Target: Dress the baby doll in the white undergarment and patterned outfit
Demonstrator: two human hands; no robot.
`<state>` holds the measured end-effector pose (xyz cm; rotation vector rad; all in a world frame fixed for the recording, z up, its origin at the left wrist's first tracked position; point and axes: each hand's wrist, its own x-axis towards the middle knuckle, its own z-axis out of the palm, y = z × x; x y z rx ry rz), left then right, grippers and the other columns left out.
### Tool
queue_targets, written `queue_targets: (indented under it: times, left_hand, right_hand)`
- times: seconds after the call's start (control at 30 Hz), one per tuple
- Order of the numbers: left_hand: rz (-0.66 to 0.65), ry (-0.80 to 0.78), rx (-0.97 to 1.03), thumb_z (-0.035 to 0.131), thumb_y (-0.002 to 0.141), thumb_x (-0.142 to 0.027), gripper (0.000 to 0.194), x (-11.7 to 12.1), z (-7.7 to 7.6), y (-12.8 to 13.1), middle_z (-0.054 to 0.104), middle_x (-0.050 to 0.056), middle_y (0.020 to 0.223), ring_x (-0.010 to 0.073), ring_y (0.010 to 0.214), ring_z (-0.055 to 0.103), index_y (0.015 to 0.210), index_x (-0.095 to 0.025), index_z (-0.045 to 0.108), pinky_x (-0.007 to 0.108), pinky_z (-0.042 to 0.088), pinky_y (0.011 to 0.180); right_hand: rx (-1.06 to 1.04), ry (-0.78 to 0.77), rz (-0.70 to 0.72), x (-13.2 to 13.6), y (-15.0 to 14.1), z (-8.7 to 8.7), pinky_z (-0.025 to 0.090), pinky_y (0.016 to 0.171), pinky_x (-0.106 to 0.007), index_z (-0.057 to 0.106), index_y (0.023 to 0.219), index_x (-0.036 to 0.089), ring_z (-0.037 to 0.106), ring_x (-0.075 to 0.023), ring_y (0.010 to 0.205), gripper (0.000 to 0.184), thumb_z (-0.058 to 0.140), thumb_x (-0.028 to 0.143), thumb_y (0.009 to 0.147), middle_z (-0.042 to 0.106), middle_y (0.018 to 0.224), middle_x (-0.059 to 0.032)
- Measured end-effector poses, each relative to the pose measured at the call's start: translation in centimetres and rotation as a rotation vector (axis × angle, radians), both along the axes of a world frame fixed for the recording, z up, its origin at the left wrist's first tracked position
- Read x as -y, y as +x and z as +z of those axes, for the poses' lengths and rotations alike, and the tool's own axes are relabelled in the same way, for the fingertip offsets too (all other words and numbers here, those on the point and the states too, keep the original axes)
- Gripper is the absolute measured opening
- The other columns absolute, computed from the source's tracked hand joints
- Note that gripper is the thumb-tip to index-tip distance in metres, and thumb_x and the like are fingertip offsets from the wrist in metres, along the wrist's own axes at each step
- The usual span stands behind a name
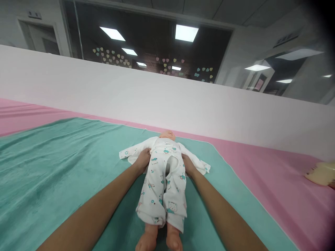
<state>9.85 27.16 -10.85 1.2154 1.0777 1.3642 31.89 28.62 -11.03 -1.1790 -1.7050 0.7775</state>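
Observation:
A baby doll (167, 135) lies on its back on a teal towel (52, 174), head away from me and bare feet toward me. It wears a white printed top and white printed trousers (161, 195). My left hand (142, 161) presses against the doll's left flank at the trousers' waist, fingers curled around the fabric there. My right hand (188, 164) holds the other flank at the waist, with its fingers tucked under the cloth and mostly hidden.
The towel lies on a pink sheet (261, 174) that reaches a white partition wall (183, 101) behind. A pale yellow object (321, 173) rests at the right edge of the pink sheet. Dark windows with heart stickers rise beyond.

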Motion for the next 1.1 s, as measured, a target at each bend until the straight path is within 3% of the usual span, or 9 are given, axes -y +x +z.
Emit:
queue_targets:
  times: [0.13,0.27,0.5,0.6,0.67,0.77,0.87,1.0,1.1]
  left_hand:
    - [0.078,0.042,-0.084,0.051,0.067,-0.023,0.019,-0.3,0.0,-0.6,0.062,0.003,0.074,0.018,0.069,0.056,0.083,-0.015,0.058,0.028,0.043,0.061]
    - [0.109,0.153,-0.213,0.051,0.072,-0.032,0.021,-0.4,0.7,-1.2,0.063,0.004,0.081,0.0205,0.084,0.055,0.081,-0.017,0.063,0.029,0.041,0.075]
    - [0.05,0.291,-0.453,0.056,0.069,-0.03,0.013,-1.5,1.9,-2.3,0.061,0.003,0.076,0.0201,0.076,0.054,0.073,-0.019,0.06,0.029,0.04,0.072]
    - [0.043,0.373,-0.548,0.056,0.069,-0.025,0.007,-2.3,2.3,-2.4,0.06,0.003,0.086,0.0202,0.088,0.052,0.066,-0.019,0.054,0.028,0.038,0.081]
    - [0.054,0.391,-0.616,0.051,0.074,-0.026,0.012,-2.7,2.4,-2.2,0.06,0.003,0.089,0.0197,0.088,0.052,0.064,-0.02,0.049,0.028,0.037,0.081]
    - [0.132,0.341,-0.738,0.043,0.081,-0.028,0.016,-3.2,2.0,-2.0,0.056,0.003,0.073,0.0194,0.071,0.051,0.067,-0.02,0.045,0.03,0.037,0.069]
    - [0.235,0.297,-0.86,0.038,0.084,-0.028,0.015,-3.6,1.3,-1.8,0.05,0.003,0.066,0.0197,0.064,0.047,0.073,-0.02,0.044,0.03,0.034,0.062]
    - [0.296,0.317,-0.998,0.034,0.086,-0.022,0.013,-3.2,0.5,-1.5,0.051,0.007,0.087,0.0186,0.07,0.049,0.086,-0.019,0.047,0.03,0.035,0.064]
    - [0.311,0.361,-1.09,0.036,0.084,-0.017,0.017,-2.3,0.5,-1.3,0.047,0.01,0.105,0.0214,0.089,0.048,0.095,-0.019,0.049,0.031,0.037,0.072]
  right_hand:
    - [0.073,0.081,-0.103,-0.2,1.0,0.2,0.04,0.074,-0.036,0.063,0.065,0.019,0.053,-0.0231,0.075,0.021,0.048,0.032,0.072,0.064,0.072,-0.0034]
    - [0.081,0.174,-0.169,-0.4,1.1,1.2,0.039,0.076,-0.032,0.062,0.078,0.021,0.053,-0.0201,0.078,0.024,0.047,0.039,0.076,0.063,0.081,-0.0022]
    - [0.114,0.158,0.11,-1.6,0.2,3.6,0.04,0.078,-0.03,0.057,0.076,0.021,0.052,-0.0174,0.086,0.019,0.054,0.039,0.073,0.058,0.092,-0.002]
    - [0.137,0.214,0.162,-2.1,0.0,4.0,0.039,0.077,-0.029,0.054,0.072,0.021,0.051,-0.0163,0.087,0.019,0.05,0.039,0.076,0.058,0.094,-0.0008]
    - [0.195,0.23,0.098,-2.6,-0.5,4.0,0.038,0.071,-0.028,0.052,0.072,0.022,0.051,-0.0151,0.076,0.02,0.047,0.04,0.078,0.058,0.081,0.0015]
    - [0.286,0.242,-0.079,-4.1,-1.7,3.8,0.033,0.06,-0.026,0.048,0.07,0.023,0.045,-0.0142,0.061,0.021,0.045,0.041,0.079,0.05,0.062,0.0045]
    - [0.3,0.237,-0.168,-5.4,-2.9,3.3,0.03,0.057,-0.026,0.044,0.068,0.023,0.043,-0.0146,0.056,0.02,0.044,0.04,0.079,0.047,0.057,0.0049]
    - [0.292,0.244,-0.192,-5.7,-3.4,2.8,0.034,0.059,-0.028,0.048,0.075,0.023,0.046,-0.0163,0.059,0.02,0.042,0.042,0.08,0.051,0.064,0.0023]
    - [0.29,0.297,-0.19,-4.4,-3.1,2.9,0.039,0.072,-0.033,0.053,0.087,0.022,0.051,-0.0203,0.081,0.021,0.043,0.039,0.08,0.057,0.088,-0.0041]
